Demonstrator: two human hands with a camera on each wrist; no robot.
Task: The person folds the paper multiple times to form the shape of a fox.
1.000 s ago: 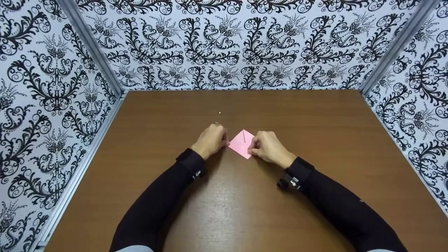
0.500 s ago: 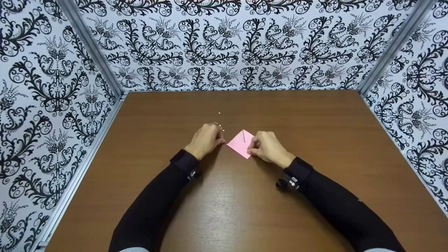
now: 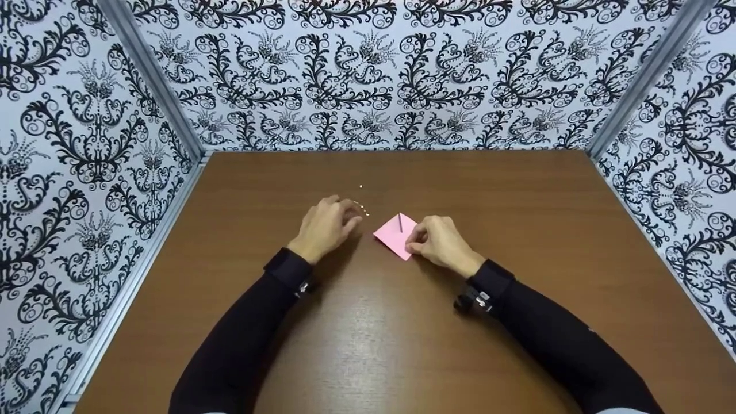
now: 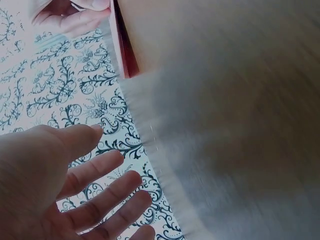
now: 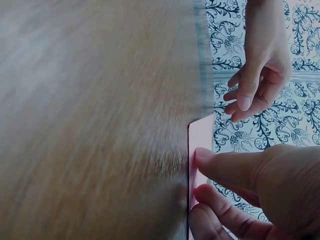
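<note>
A small pink sheet of folded paper (image 3: 393,236) sits on the table in the head view, turned like a diamond with a short dark line near its far corner. My right hand (image 3: 441,244) pinches its right side, hiding that corner; the right wrist view shows thumb and fingertips on the paper (image 5: 201,135). My left hand (image 3: 328,227) is off to the left of the paper, holding nothing. Its fingers are spread and relaxed in the left wrist view, where the folded layers of the paper (image 4: 123,50) stand slightly apart at the edge.
Tiny white bits (image 3: 367,214) lie in a short line on the brown table (image 3: 368,322), just beyond my left hand. One more white speck (image 3: 360,186) is farther back. Patterned black-and-white walls (image 3: 368,75) enclose the back and both sides.
My left hand has let go of the paper's left corner and drawn away to the left, its fingers loosening. More of the white bits now show. The right hand and paper have hardly moved.
</note>
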